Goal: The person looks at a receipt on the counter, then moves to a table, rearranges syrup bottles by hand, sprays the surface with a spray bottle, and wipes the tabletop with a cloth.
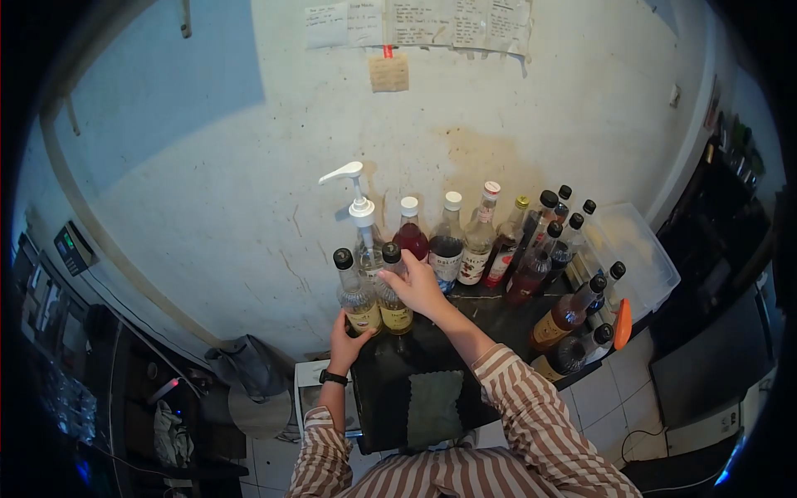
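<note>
Two clear glass bottles with black caps and yellowish labels stand side by side at the left end of the black table. My left hand is closed around the lower part of the left bottle. Around the neck and shoulder of the right bottle my right hand is closed, covering part of it. Just behind them rises a bottle with a white pump. Beside it are a dark red bottle with a white cap and a dark bottle with a white cap.
More bottles line the table toward the right, by a clear plastic bin and an orange object. A dark cloth lies on the black table near its front edge. Papers hang on the wall behind.
</note>
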{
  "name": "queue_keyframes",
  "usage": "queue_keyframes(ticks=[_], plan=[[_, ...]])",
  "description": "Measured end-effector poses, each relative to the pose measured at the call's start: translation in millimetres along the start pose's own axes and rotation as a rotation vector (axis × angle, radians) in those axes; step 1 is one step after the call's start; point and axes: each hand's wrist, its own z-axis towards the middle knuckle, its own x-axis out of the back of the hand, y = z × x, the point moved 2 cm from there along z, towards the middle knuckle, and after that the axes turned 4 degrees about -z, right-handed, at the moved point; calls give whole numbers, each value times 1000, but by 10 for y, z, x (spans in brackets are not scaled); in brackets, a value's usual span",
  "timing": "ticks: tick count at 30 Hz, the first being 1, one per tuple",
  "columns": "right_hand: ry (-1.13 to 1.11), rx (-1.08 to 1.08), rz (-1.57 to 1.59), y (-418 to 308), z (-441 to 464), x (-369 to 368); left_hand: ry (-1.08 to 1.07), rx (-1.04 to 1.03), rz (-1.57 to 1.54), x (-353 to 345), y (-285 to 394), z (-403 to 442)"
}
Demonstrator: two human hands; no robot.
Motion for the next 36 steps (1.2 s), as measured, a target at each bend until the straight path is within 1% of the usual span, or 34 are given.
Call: queue_keyframes(ticks=[3, 6, 9, 13, 16, 20, 21, 24, 25, 26, 27, 28, 29, 30, 31, 32, 34, 35, 36], plan=[[4, 8, 4, -23, 10, 43, 14, 50, 70, 5, -76, -17], [-6, -2, 16, -47, 5, 68, 10, 24, 46, -17, -5, -38], [-6, 5, 21, -72, 3, 78, 22, 4, 20, -34, -86, -36], [17, 33, -7, -69, -5, 59, 16, 14, -27, -40, 101, -48], [2, 7, -33, -36, -13, 20, 20, 25, -35, -34, 102, -39], [2, -71, 85, -44, -16, -11, 14, 15, -96, -53, 10, -24], [-50, -114, 74, -44, -14, 7, 22, 17, -90, -54, -4, -29], [0, -19, 25, -68, -14, 27, 31, 22, -73, -48, -104, -39], [-54, -96, 60, -63, -27, 55, 15, 27, -73, -42, -53, -41], [-51, -99, -3, -69, -69, 125, 1, 30, -73, -42, -17, -35], [-47, -101, -64, -78, -130, 213, 3, -19, -31, -38, -39, -47], [-41, -102, -126, -140, -180, 339, 78, -33, 93, -36, 49, -85], [12, -93, -21, -299, -256, 564, 153, -50, 215, -16, 239, -146], [-56, -168, -5, -563, -330, 893, 226, -66, 335, -10, 378, -189], [-126, -247, 11, -849, -432, 1264, 336, -99, 274, -17, 410, -225], [-153, -303, -45, -1045, -548, 1619, 374, -137, 234, -66, 564, -268], [55, -124, -273, -1345, -778, 2296, 452, -204, 159, -273, 1078, -373], [177, -155, -352, -1378, -901, 2582, 400, -339, 83, -506, 1331, -404], [320, -89, -418, -1297, -1014, 2846, 259, -306, 19, -751, 1526, -440]])
